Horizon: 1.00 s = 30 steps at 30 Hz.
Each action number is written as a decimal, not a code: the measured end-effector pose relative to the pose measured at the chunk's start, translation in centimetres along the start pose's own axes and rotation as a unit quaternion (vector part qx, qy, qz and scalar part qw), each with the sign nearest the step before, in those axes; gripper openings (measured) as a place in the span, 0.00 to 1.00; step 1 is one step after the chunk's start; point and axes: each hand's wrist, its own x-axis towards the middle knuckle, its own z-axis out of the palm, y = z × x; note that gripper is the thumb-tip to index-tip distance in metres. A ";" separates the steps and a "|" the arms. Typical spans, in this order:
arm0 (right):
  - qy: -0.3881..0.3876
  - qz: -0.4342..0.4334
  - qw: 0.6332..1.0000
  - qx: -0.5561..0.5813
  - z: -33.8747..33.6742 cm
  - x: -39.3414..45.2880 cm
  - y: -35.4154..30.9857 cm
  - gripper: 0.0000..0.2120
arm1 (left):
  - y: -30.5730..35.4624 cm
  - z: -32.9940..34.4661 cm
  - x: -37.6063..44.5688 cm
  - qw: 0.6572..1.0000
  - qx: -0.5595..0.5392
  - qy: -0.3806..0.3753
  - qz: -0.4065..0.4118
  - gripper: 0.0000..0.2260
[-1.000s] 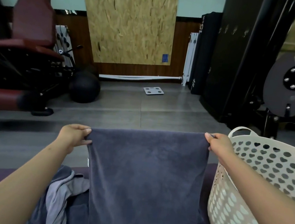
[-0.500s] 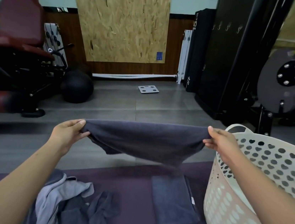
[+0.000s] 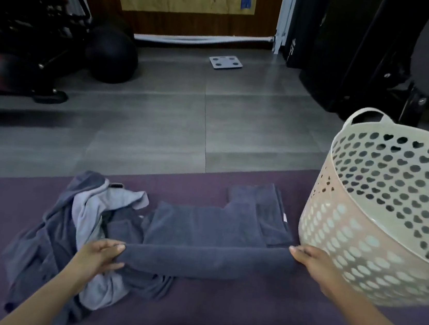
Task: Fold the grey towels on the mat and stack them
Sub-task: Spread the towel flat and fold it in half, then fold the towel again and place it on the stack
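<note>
One purple mat fills the foreground on a grey tiled floor, everything task-relevant sits on it. Cream perforated basket stands on the mat's right side, largest item, inside looks bare from this angle but bottom not fully visible. Left of centre, a loose heap of grey towels, crumpled, mixed lighter and darker grey, count unclear, at least two or three. Centre, the dark grey towel in work: near edge lifted as a rolled-over fold, far part lying flat on the mat and overlapping the folded towel. That folded towel lies flat just beside the basket wall, small white tag at its right edge, the only one clearly finished. Left hand pinches the left end of the lifted fold, thumb on top, fingers under. Right hand grips the right end, fingers curled onto the cloth, close to the basket. Progress judgement: early, one towel done, one at its first fold, heap untouched, stack is a single towel so far. Left to do: finish this fold, set it on the folded one, then work through the heap. Small white scale far off on the floor, irrelevant.
</note>
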 end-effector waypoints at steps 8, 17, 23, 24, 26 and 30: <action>0.001 0.013 1.000 -0.025 2.3 5.5 0.0 0.11 | 0.1 2.2 5.0 0.999 -0.012 0.037 0.006 0.05; 0.039 -0.043 0.986 -0.159 5.5 18.2 -3.9 0.11 | 4.6 5.3 18.4 0.993 0.077 0.077 0.047 0.12; 0.045 0.029 0.973 -0.223 9.2 23.8 -0.9 0.18 | 0.9 8.1 25.0 0.994 0.061 0.086 0.001 0.10; 0.043 0.048 0.975 -0.211 9.7 24.2 0.0 0.21 | 0.3 8.5 25.4 0.993 0.078 0.085 -0.003 0.11; 0.044 0.068 0.981 -0.174 10.4 24.7 1.6 0.23 | -0.5 9.1 25.8 0.991 0.107 0.079 -0.009 0.12; 0.053 0.092 0.994 -0.015 11.5 24.7 3.0 0.17 | -1.4 9.0 26.5 0.995 0.087 0.053 -0.019 0.13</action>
